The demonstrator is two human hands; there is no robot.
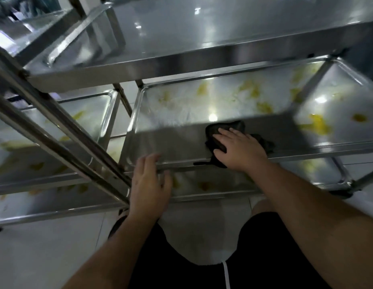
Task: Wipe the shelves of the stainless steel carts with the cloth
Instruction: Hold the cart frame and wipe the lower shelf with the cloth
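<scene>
While left hand [149,184] hovers fingers spread, right hand [239,150] presses cloth [215,132] flat-fingered onto shelf [171,140].

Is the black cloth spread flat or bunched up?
Bunched up: the black cloth lies crumpled in uneven folds under the right hand on the middle shelf.

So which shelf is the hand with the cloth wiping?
The middle shelf of the cart in front. The right hand presses the black cloth flat on it. The top shelf and the yellow-stained bottom shelf go untouched.
</scene>
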